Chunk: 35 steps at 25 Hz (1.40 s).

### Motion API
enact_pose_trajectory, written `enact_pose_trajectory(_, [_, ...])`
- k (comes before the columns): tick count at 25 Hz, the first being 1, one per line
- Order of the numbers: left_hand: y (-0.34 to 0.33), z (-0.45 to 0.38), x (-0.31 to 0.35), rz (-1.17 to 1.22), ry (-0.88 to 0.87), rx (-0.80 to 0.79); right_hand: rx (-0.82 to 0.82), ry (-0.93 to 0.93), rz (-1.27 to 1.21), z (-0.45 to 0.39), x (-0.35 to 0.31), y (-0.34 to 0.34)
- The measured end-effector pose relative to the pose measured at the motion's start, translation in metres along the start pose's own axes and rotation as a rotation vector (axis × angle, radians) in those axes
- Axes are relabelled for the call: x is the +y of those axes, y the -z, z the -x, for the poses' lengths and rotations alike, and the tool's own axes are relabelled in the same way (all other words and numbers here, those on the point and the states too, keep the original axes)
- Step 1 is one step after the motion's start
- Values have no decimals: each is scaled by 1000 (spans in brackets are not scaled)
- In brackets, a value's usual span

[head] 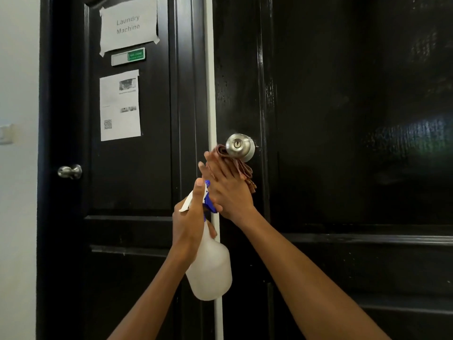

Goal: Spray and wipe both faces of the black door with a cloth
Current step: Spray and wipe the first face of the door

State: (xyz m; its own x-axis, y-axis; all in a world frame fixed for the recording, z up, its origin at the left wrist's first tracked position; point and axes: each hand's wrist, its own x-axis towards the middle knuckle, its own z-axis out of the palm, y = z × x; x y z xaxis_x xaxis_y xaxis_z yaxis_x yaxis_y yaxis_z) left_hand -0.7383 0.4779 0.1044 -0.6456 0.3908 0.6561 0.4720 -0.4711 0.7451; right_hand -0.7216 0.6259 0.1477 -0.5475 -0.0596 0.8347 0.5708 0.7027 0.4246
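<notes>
A glossy black door (343,119) fills the right of the head view, with a round silver knob (239,146) near its left edge. My right hand (226,190) presses a folded brown cloth (241,169) against the door just under the knob, fingers straight. My left hand (190,217) grips the neck of a translucent white spray bottle (210,268) with a blue-and-white trigger head, thumb up along it, directly left of the right hand. Fine droplets show on the door above the knob.
A second black door (137,180) stands on the left with a "Laundry Machine" paper (128,24), another printed sheet (120,105) and a silver knob (70,171). A white strip (211,82) separates the two doors. A pale wall (17,168) lies at far left.
</notes>
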Motion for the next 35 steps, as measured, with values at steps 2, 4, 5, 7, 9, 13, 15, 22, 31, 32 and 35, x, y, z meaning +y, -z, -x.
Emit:
enact_pose_trajectory(2, [-3, 4, 0, 12, 4, -28, 73, -24, -60, 39, 13, -13])
enact_pose_trajectory(4, [-7, 8, -1, 20, 19, -58, 62, -104, -68, 76, 36, -22])
enact_pose_trajectory(5, [-9, 10, -2, 17, 24, -69, 51, -147, -69, 88, 48, -22])
enact_pose_trajectory(7, [-12, 13, -2, 6, 19, -80, 40, -184, -48, 95, 67, -15])
enact_pose_trajectory(9, [-13, 16, -1, 9, 8, -87, 45, -194, -39, 88, 80, -9])
enact_pose_trajectory(13, [-9, 20, 2, 0, -18, -113, 97, -243, -32, 68, 94, -1])
enact_pose_trajectory(15, [-5, 20, 3, -16, -24, -125, 107, -252, -40, 52, 104, 8])
enact_pose_trajectory(22, [-3, 22, -2, 2, 0, -124, 99, -302, -103, 24, 109, 23])
enact_pose_trajectory(31, [23, 39, -29, -66, 54, -78, -77, 147, -73, 81, 8, -35])
enact_pose_trajectory(32, [27, 41, -31, -73, 59, -72, -64, 169, -52, 62, 15, -26])
enact_pose_trajectory(35, [31, 47, -33, -69, 70, -55, 33, 32, -39, 41, 24, -16])
